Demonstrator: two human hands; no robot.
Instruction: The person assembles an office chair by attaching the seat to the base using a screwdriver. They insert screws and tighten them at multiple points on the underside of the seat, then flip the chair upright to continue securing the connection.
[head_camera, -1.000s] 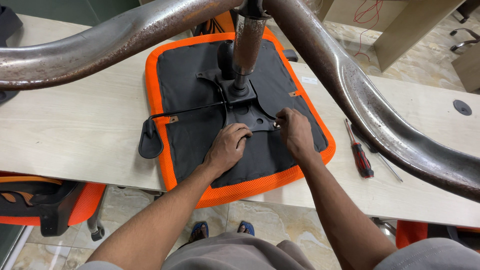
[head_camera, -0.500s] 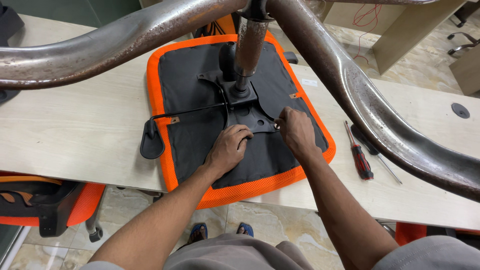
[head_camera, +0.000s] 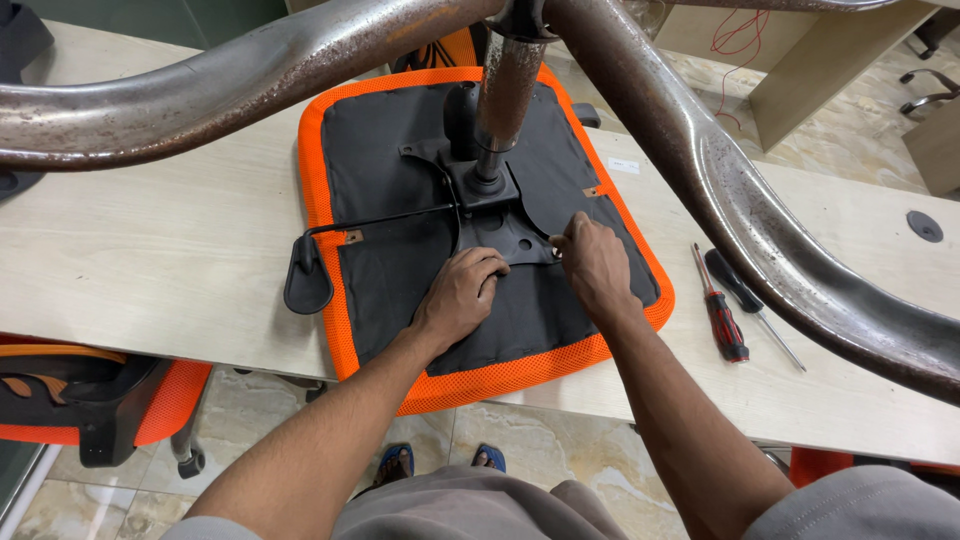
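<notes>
Little has moved since a second ago: both hands have stayed on the black mounting plate (head_camera: 505, 235), with the left hand (head_camera: 462, 292) curled a touch more at its near edge. From the head view, an upturned chair seat (head_camera: 400, 290) with a black underside and orange mesh rim lies on the pale surface (head_camera: 150, 260), its near edge hanging over the surface's front. The plate sits at the seat's middle, and a rusty metal column (head_camera: 503, 90) rises from it to the chair base, whose worn legs (head_camera: 250, 70) spread across the top of the view. The left hand's grip is fingers bent together, pressing on the plate's near edge; whether anything is inside them cannot be told. The right hand (head_camera: 595, 265) has fingertips pinched together at the plate's right corner, on something too small to make out. A black lever with a paddle end (head_camera: 307, 285) runs from the plate to the seat's left rim. Two small tan tabs (head_camera: 353, 237) sit on the seat fabric, one left and one right. A red-and-black screwdriver (head_camera: 720, 305) and a black-handled one (head_camera: 745, 300) lie just beside each other on the surface right of the seat. A small white label (head_camera: 624, 165) lies on the surface beyond the seat. An orange-and-black chair part (head_camera: 90, 400) stands on the floor at lower left.
</notes>
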